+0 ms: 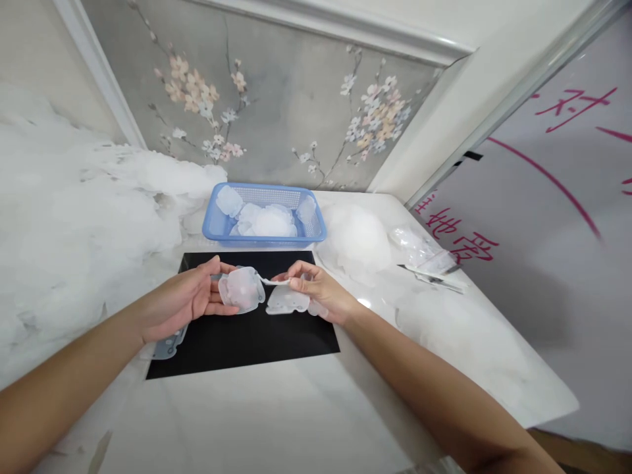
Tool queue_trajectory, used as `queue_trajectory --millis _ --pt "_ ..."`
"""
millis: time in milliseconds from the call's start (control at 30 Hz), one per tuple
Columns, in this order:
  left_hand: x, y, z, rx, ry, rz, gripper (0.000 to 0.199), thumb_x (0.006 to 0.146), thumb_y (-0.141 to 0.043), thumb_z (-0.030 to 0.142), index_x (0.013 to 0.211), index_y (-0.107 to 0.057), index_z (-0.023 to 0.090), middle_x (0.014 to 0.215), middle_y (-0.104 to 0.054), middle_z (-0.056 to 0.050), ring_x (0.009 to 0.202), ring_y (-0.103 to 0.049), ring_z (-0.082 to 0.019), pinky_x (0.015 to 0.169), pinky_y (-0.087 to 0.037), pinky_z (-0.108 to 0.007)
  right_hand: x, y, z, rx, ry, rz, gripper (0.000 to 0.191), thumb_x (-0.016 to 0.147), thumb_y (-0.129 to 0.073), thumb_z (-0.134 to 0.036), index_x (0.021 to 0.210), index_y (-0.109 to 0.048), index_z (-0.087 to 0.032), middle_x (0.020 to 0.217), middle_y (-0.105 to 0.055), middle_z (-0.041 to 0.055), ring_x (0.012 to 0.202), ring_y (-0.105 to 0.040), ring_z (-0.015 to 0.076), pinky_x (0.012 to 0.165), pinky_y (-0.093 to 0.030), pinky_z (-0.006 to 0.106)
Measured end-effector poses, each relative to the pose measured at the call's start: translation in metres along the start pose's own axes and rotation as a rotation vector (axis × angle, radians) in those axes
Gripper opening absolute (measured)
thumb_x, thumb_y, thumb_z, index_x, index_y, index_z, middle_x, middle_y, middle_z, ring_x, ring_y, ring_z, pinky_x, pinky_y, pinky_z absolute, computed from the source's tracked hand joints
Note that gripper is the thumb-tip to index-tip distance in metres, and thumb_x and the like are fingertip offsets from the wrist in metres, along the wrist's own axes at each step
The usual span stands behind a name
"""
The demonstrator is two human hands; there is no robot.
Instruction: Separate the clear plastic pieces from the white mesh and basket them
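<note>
Both grips full over the black sheet.
My left grip holds a translucent piece; my right grip pinches a thin white piece.

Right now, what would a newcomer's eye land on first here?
Probably the black mat, stark against the pale tabletop, with the left hand over it holding a translucent piece and the right hand a thin white piece. Next, the blue basket just beyond, with whitish pieces inside. Then the red handwriting on the white board at far right.
</note>
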State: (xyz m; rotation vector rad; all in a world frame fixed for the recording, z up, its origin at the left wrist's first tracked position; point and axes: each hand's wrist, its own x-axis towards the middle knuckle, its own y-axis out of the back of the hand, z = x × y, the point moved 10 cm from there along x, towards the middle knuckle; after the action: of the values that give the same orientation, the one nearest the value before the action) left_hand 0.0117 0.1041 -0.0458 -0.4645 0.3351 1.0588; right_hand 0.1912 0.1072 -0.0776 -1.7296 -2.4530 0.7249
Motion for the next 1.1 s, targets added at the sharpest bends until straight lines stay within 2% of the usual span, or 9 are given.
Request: queue_trajectory --millis 100,200,300,367,433,567,833,1000,1100 --pt "0.0 0.004 0.008 0.072 -0.076 0.05 0.042 0.089 -0.056 0.062 0.09 -0.073 0.023 0.107 -0.078 -0.011 0.112 -0.07 -0.03 0.099 -0.057 -0.045 0.0 -0.001 -0.006 -0.075 0.026 -0.001 0.04 0.062 -0.09 -0.043 0.081 -0.064 -0.02 0.1 -0.071 0.0049 0.077 -0.06 0.0143 0.057 -0.04 0.023" --pt "-0.003 0.012 0.022 0.278 -0.213 0.162 0.034 0.083 -0.068 0.057 0.081 -0.074 0.024 0.105 -0.079 -0.01 0.113 -0.069 -0.031 0.099 -0.056 -0.044 -0.001 0.003 -0.014 -0.126 0.091 0.044 0.038 0.074 -0.078 -0.052 0.071 -0.059 -0.019 0.087 -0.067 0.0034 0.072 -0.056 0.0135 0.057 -0.039 0.023" --pt "-0.005 0.016 0.029 0.439 -0.321 0.22 0.031 0.077 -0.077 0.046 0.102 -0.074 0.027 0.123 -0.075 -0.009 0.118 -0.066 -0.031 0.1 -0.055 -0.045 -0.003 0.004 -0.022 -0.269 0.172 0.06 0.036 0.077 -0.076 -0.044 0.066 -0.052 -0.02 0.08 -0.061 0.0008 0.071 -0.053 0.0132 0.061 -0.041 0.025" --pt "-0.005 0.016 0.03 0.455 -0.368 0.223 0.038 0.079 -0.076 0.041 0.115 -0.07 0.028 0.137 -0.067 -0.008 0.128 -0.06 -0.029 0.106 -0.05 -0.045 -0.005 0.004 -0.025 -0.372 0.206 0.062 0.022 0.075 -0.077 -0.03 0.081 -0.057 -0.022 0.086 -0.061 -0.0004 0.074 -0.054 0.0136 0.067 -0.043 0.026" --pt "-0.003 0.016 0.029 0.413 -0.389 0.218 0.043 0.08 -0.076 0.035 0.122 -0.067 0.03 0.143 -0.062 -0.008 0.137 -0.053 -0.028 0.11 -0.047 -0.043 -0.008 0.003 -0.027 -0.449 0.237 0.072 0.034 0.073 -0.073 -0.02 0.104 -0.059 -0.024 0.095 -0.062 0.0005 0.079 -0.056 0.0151 0.072 -0.046 0.029" --pt "-0.001 0.014 0.027 0.254 -0.35 0.209 0.048 0.072 -0.079 0.027 0.118 -0.068 0.03 0.143 -0.063 -0.009 0.138 -0.051 -0.032 0.102 -0.054 -0.042 -0.008 0.001 -0.028 -0.416 0.261 0.067 0.053 0.069 -0.072 -0.015 0.118 -0.055 -0.026 0.118 -0.062 0.0043 0.094 -0.06 0.0183 0.081 -0.049 0.032" --pt "-0.004 0.011 0.025 0.217 -0.218 0.232 0.045 0.07 -0.082 0.032 0.113 -0.069 0.028 0.123 -0.075 -0.009 0.106 -0.072 -0.027 0.077 -0.061 -0.031 0.001 0.01 -0.013 -0.143 0.145 0.055 0.047 0.07 -0.078 -0.026 0.112 -0.058 -0.024 0.094 -0.069 0.001 0.078 -0.063 0.0157 0.072 -0.051 0.028" --pt "-0.001 0.012 0.018 0.263 -0.185 0.183 0.047 0.079 -0.075 0.038 0.124 -0.063 0.028 0.132 -0.07 -0.011 0.103 -0.073 -0.024 0.075 -0.061 -0.03 0.001 0.01 -0.013 -0.158 0.145 0.054 0.045 0.069 -0.079 -0.025 0.11 -0.06 -0.024 0.092 -0.069 0.0001 0.077 -0.063 0.0157 0.072 -0.05 0.028" --pt "0.001 0.01 0.02 0.28 -0.229 0.133 0.058 0.074 -0.08 0.033 0.128 -0.059 0.027 0.133 -0.069 -0.012 0.111 -0.07 -0.026 0.08 -0.06 -0.031 0.0 0.01 -0.017 -0.14 0.157 0.059 0.037 0.065 -0.074 -0.019 0.1 -0.063 -0.022 0.08 -0.067 -0.0017 0.066 -0.058 0.0128 0.061 -0.045 0.024"
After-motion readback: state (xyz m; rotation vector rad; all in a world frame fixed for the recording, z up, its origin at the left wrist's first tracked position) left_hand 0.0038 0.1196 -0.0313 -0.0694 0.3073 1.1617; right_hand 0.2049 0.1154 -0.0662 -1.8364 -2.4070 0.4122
